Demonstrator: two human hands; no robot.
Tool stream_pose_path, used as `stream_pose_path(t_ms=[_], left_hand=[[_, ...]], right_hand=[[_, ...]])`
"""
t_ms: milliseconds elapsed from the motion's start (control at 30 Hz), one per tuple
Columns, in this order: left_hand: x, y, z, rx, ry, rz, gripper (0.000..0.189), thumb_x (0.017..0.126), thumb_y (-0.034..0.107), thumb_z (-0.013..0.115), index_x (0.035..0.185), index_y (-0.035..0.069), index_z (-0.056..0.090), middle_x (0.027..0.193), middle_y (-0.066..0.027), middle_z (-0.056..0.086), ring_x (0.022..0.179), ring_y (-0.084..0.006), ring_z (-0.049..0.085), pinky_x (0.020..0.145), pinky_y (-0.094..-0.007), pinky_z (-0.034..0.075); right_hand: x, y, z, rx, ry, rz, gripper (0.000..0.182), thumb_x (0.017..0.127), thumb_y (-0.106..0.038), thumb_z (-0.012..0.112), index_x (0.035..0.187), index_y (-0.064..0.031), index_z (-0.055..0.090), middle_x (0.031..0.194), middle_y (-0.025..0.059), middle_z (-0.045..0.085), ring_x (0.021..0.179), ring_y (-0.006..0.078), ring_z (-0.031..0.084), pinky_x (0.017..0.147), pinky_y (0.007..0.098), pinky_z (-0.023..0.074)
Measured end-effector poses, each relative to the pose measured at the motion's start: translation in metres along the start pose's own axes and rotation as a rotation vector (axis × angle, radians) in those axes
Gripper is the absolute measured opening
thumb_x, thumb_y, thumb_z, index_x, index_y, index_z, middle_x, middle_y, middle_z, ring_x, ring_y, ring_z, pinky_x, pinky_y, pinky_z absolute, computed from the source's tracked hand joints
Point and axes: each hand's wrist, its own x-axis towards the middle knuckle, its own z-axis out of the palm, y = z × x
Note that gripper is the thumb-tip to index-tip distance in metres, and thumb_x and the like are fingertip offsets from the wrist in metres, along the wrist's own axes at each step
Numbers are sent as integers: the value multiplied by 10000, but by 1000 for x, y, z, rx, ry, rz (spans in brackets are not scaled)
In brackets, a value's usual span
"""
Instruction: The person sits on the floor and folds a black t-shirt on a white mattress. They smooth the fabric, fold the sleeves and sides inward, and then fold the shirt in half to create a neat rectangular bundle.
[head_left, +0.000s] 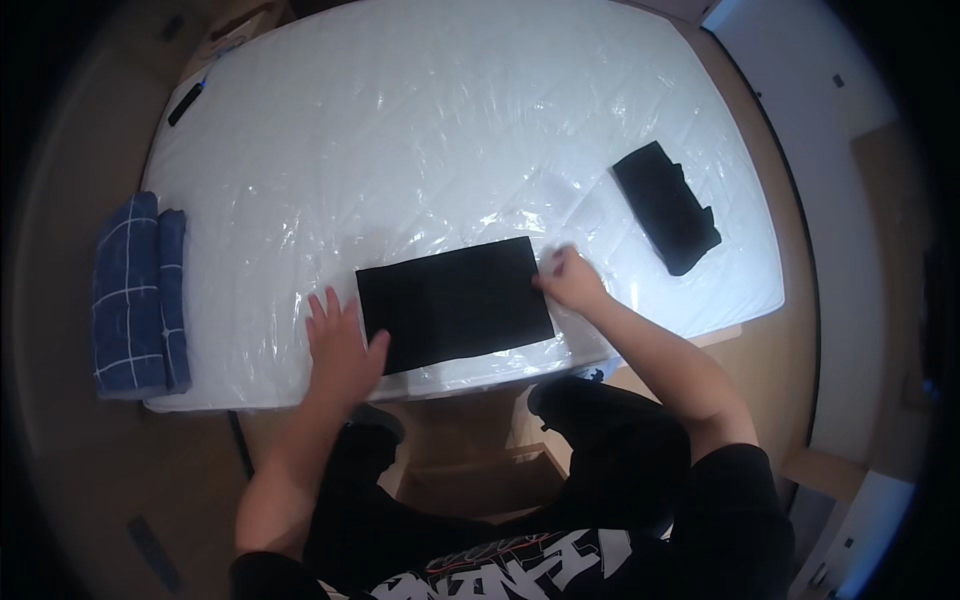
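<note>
A flat black rectangle of what looks like folded cloth (457, 304) lies near the front edge of a plastic-covered mattress (420, 150). At its left side is my left hand (341, 341), fingers spread, with the thumb at the cloth's lower left edge and nothing in its grasp. My right hand (571, 279) is at the right edge, thumb and fingertips by the cloth; whether they pinch it cannot be told. Further right lies a second folded black cloth (667, 210) with an uneven right edge.
Blue checked folded fabric (127, 300) rests at the mattress's left edge. A small black device (186, 104) lies at the upper left corner. Below, between my legs, stands an open wooden box or drawer (480, 480). A wall runs along the right.
</note>
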Motion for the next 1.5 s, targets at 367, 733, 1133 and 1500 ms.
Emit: stream_pose_path(t_ms=[367, 733, 1133, 1500], left_hand=[[-87, 62, 11, -903, -398, 442, 332, 944, 148, 612, 1258, 44, 587, 1376, -219, 553, 1309, -381, 499, 1098, -438, 386], [-70, 46, 19, -1360, -561, 280, 348, 950, 142, 643, 1259, -1, 572, 1251, -147, 632, 1147, -213, 626, 951, -317, 506], [-67, 26, 21, -1220, -283, -87, 668, 866, 284, 727, 1395, 11, 425, 1084, -144, 680, 952, -217, 667, 827, -323, 519], [-33, -15, 1, -1047, 271, 36, 977, 708, 275, 866, 1478, 41, 311, 1284, -204, 558, 1171, -337, 576, 995, -402, 480]], right_hand=[[-11, 9, 18, 740, -405, 333, 217, 781, -97, 785, 938, 20, 689, 775, 69, 655, 631, 136, 599, 546, 250, 463], [-12, 11, -1, 1039, -839, 305, 343, 923, -165, 656, 1193, 34, 589, 1006, 104, 700, 931, 195, 696, 830, 348, 558], [-24, -91, -35, 855, -403, 303, 296, 842, -66, 670, 1124, 9, 617, 998, 135, 678, 856, 253, 693, 680, 328, 566], [-155, -324, -123, -406, -95, -280, 363, 760, -117, 723, 1087, 40, 701, 928, 191, 720, 813, 283, 698, 753, 367, 546]])
